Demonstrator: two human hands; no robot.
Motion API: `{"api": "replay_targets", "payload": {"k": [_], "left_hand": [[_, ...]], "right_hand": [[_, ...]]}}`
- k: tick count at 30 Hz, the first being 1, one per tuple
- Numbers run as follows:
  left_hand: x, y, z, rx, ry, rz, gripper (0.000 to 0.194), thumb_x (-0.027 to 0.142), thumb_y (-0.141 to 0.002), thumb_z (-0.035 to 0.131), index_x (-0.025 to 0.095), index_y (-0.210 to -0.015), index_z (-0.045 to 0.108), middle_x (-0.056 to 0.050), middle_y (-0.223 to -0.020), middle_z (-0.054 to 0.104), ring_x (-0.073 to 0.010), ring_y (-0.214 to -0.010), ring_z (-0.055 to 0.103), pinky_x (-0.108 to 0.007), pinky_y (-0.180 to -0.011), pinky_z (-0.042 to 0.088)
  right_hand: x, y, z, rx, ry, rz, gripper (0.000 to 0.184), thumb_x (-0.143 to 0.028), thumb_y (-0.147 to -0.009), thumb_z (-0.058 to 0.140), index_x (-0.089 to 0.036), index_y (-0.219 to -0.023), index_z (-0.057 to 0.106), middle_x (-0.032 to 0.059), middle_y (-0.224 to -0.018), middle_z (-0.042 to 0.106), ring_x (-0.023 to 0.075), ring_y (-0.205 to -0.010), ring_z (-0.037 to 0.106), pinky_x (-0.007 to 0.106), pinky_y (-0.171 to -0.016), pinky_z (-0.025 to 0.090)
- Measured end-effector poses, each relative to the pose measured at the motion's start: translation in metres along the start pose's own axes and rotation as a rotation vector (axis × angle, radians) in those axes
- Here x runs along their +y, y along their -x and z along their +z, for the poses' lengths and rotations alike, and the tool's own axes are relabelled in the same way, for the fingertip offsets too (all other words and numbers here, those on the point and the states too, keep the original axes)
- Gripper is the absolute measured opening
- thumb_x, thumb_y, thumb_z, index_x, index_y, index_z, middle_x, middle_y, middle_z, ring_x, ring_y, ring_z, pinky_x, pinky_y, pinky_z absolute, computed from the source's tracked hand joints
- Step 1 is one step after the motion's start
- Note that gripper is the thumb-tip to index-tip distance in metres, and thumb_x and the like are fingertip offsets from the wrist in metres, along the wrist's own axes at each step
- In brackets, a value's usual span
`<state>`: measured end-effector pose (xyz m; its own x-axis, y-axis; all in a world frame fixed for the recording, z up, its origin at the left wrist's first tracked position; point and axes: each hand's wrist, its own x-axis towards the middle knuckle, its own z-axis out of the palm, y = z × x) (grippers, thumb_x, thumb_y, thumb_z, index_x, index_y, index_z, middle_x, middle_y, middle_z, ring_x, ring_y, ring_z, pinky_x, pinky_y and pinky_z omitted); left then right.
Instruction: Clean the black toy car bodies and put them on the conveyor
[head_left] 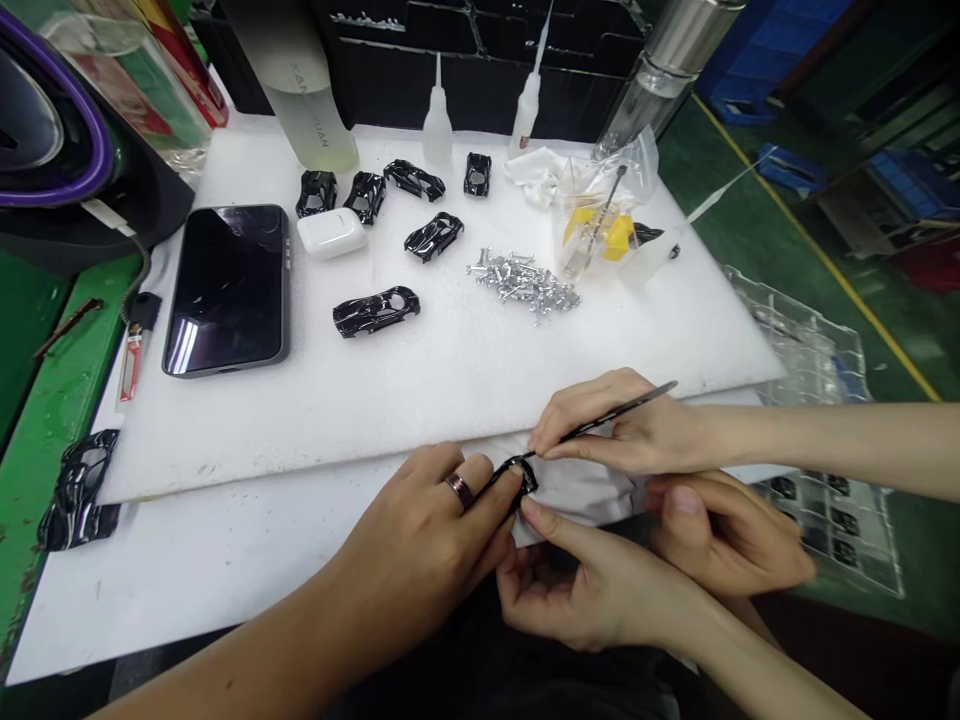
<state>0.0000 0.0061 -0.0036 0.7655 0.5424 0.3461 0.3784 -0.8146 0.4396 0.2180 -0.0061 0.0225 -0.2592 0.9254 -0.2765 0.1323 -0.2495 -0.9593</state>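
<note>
L forearm (322,610) nearest cam, in from approx. 7 o'clock. L hand (435,525) grips sm. blk car shell (529,478), which sits at its fingertips, that hand's 2 o'clock. R hand (731,535) is 3-4 o'clock of shell, apart from it, loosely curled; can't tell if holding anything. Co-worker's upper hand (622,420), 2 o'clock, pinches thin dk tool (630,408), tip at shell; co-worker's lower hand (585,585), 5 o'clock, thumb close by shell. Wht cloth (577,490) just beside at 3. Farther out, on wht board (450,390): silver bits (525,283) approx. 12, loose shell (375,311) btwn 10 & 11, phone (227,290) at 10.
</note>
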Motion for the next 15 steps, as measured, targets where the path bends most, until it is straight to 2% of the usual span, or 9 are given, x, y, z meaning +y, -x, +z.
{"api": "replay_targets", "payload": {"k": [3,7,10,15], "left_hand": [[0.0,0.0,0.0,-0.005,-0.001,0.0,0.032,0.019,-0.098,0.059,0.007,-0.128,0.059,-0.009,-0.091,0.062,-0.022,-0.081,0.054,-0.039,-0.066,0.054],[0.001,0.0,-0.001,-0.004,-0.006,-0.001,0.032,0.02,-0.098,0.059,0.007,-0.127,0.059,-0.009,-0.09,0.062,-0.0219,-0.08,0.054,-0.038,-0.066,0.054],[0.001,0.0,-0.001,-0.003,-0.007,0.002,0.032,0.02,-0.098,0.059,0.006,-0.127,0.059,-0.009,-0.09,0.062,-0.0222,-0.081,0.054,-0.039,-0.066,0.055],[0.001,0.0,-0.001,-0.004,0.004,-0.002,0.033,0.021,-0.098,0.06,0.006,-0.127,0.061,-0.01,-0.09,0.062,-0.023,-0.083,0.055,-0.04,-0.068,0.056]], "right_hand": [[0.011,0.019,0.027,-0.015,-0.155,0.136,0.035,-0.05,-0.095,0.056,-0.025,-0.07,0.06,0.0015,-0.073,0.061,0.0161,-0.073,0.065,0.028,-0.067,0.062],[0.012,0.023,0.034,-0.125,-0.465,0.37,0.04,-0.06,-0.085,0.067,-0.024,-0.07,0.056,0.0017,-0.072,0.057,0.0163,-0.072,0.065,0.028,-0.069,0.063],[0.012,0.021,0.03,-0.142,-0.532,0.42,0.041,-0.061,-0.081,0.07,-0.024,-0.071,0.057,0.0014,-0.071,0.058,0.0164,-0.072,0.066,0.028,-0.071,0.063],[0.01,0.023,0.03,-0.072,-0.519,0.421,0.039,-0.059,-0.08,0.071,-0.023,-0.07,0.06,0.0017,-0.073,0.061,0.0157,-0.074,0.067,0.026,-0.07,0.062]]}}
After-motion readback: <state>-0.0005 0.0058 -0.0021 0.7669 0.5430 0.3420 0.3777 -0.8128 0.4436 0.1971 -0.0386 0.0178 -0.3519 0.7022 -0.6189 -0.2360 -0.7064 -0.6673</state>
